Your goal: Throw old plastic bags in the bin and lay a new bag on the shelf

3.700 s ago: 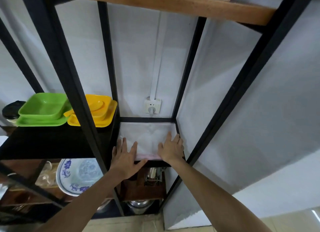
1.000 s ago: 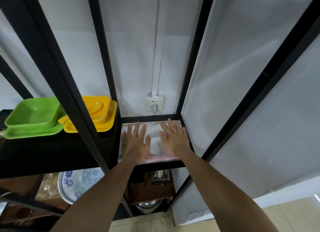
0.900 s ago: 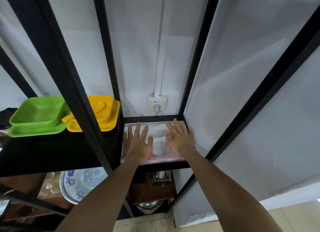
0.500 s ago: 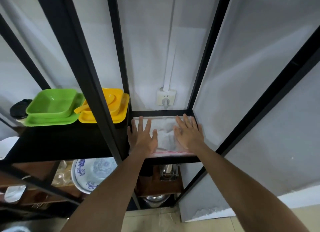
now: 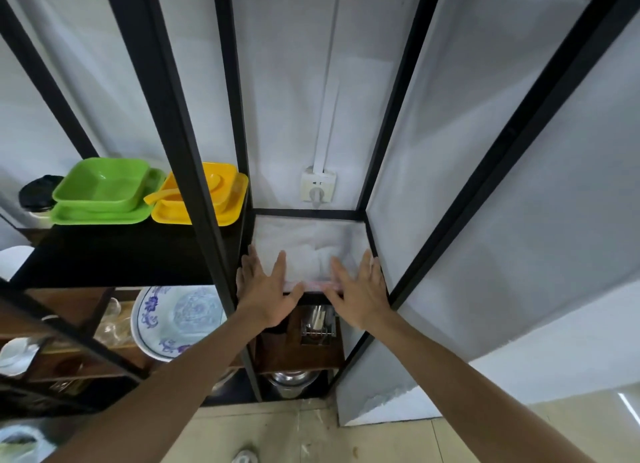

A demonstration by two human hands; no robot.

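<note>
A clear plastic bag (image 5: 308, 248) with a pink strip along its front edge lies flat on the small shelf (image 5: 308, 213) of a black metal rack. My left hand (image 5: 266, 289) rests flat at the bag's front left corner, fingers spread. At the front right corner my right hand (image 5: 360, 289) also lies flat with fingers apart. Both palms hang over the shelf's front edge, and only the fingers touch the bag. No bin is in view.
Green dishes (image 5: 104, 196) and yellow dishes (image 5: 207, 196) stand on the black shelf to the left. Below are a blue-patterned plate (image 5: 173, 320), a metal rack (image 5: 318, 324) and a steel pot (image 5: 294, 379). A wall socket (image 5: 318, 185) sits behind the bag. Black uprights (image 5: 180, 133) frame the compartment.
Both hands have slid back from the middle of the bag toward its front edge. The camera has tilted down a little.
</note>
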